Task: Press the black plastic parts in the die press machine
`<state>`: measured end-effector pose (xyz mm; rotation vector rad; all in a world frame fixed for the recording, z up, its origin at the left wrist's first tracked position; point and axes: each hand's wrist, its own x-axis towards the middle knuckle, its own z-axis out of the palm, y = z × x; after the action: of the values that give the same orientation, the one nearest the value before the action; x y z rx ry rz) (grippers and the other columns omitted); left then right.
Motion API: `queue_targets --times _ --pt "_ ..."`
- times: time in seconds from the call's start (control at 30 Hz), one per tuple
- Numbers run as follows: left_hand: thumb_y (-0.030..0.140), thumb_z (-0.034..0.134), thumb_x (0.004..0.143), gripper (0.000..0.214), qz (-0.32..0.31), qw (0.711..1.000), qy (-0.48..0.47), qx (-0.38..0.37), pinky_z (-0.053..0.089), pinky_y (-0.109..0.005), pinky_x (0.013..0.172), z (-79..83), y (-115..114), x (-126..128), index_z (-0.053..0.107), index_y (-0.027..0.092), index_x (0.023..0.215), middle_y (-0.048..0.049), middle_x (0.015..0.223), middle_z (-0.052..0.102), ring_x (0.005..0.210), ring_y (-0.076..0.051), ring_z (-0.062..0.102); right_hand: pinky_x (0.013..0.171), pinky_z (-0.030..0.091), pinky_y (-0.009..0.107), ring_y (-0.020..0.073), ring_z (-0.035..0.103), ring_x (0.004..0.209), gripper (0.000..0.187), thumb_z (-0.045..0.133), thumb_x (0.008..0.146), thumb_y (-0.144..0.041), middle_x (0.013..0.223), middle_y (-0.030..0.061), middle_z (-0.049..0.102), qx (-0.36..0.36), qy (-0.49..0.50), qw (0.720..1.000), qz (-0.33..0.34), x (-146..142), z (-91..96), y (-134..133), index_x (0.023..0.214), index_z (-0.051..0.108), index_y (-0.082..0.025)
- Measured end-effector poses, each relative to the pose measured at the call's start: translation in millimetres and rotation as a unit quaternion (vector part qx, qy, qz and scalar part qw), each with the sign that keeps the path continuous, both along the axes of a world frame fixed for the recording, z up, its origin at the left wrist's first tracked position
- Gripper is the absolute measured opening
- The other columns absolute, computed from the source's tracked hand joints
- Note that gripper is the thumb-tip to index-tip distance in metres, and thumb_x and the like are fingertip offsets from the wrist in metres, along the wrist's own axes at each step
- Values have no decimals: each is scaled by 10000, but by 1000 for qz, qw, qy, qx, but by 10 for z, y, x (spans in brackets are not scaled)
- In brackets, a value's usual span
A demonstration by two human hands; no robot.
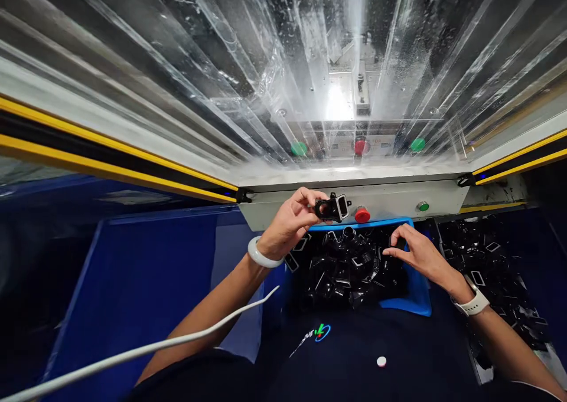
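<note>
My left hand (290, 222) grips a black plastic part (332, 208) between thumb and fingers, raised in front of the machine's lower panel. The part has a rectangular opening with a pale rim facing right, and small lugs at its sides. Below it, a blue bin (416, 296) is heaped with black plastic parts (343, 266) of similar look. Over the bin's right side, my right hand (419, 251) is curled, thumb and fingers closed around something dark. Against the black heap I cannot make out what that is.
Ahead stands a machine with a clear plastic cover (274, 83), a red button (362, 215) and a green button (423, 206). More black parts (491, 260) lie at the right. A blue surface (150, 284) is on the left. A white cable (177, 342) crosses before my left forearm.
</note>
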<state>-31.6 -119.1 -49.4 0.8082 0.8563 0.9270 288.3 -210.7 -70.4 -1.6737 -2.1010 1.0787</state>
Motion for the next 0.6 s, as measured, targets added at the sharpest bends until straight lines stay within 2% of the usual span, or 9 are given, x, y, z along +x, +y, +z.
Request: queue_targets --times 0.1,0.17,0.23,0.3,0.4,0.5,0.6 --pt "43 849 620 397 0 1000 -20 -19 650 -271 758 -59 -4 75 537 165 834 -34 1089 650 892 -134 635 928 549 388 224 692 997 186 535 1057 -369 1063 61 729 23 82 996 -39 -70 156 82 1059 688 -263" --pt "56 857 636 382 -5 1000 -22 -12 653 -288 761 -75 -6 127 550 162 837 -34 1070 653 891 -141 646 913 556 385 224 705 999 199 574 1035 -370 1070 53 741 40 121 987 -96 -150 257 127 1179 675 -276" --pt "79 871 662 373 -9 1000 -16 11 653 -305 770 -70 -13 181 551 163 835 -37 1039 666 915 -162 661 840 562 355 205 707 924 221 676 983 -412 1012 33 740 52 162 972 -159 -266 351 180 1149 660 -267" --pt "95 877 687 357 -13 999 -2 40 647 -321 803 -50 -24 236 559 163 835 -45 1018 685 960 -181 670 767 552 321 174 682 832 237 756 929 -455 939 16 726 65 209 956 -193 -405 429 252 997 666 -247" --pt "126 880 718 333 -19 998 9 67 632 -334 834 -24 -31 302 577 162 851 -58 1019 705 982 -192 678 694 529 292 151 644 773 275 821 872 -468 869 8 704 73 267 939 -204 -595 503 380 860 687 -228" --pt "160 885 724 344 -20 997 6 71 625 -347 820 -20 -17 338 572 165 867 -67 1037 713 949 -197 690 703 543 290 154 668 800 242 823 871 -438 882 12 720 62 313 924 -213 -686 539 488 858 716 -222" --pt "164 867 734 325 -17 996 21 86 617 -346 824 -17 2 365 572 167 871 -68 1045 707 947 -196 692 720 559 295 151 685 811 168 783 910 -378 914 17 742 48 298 934 -193 -693 569 553 879 736 -220"
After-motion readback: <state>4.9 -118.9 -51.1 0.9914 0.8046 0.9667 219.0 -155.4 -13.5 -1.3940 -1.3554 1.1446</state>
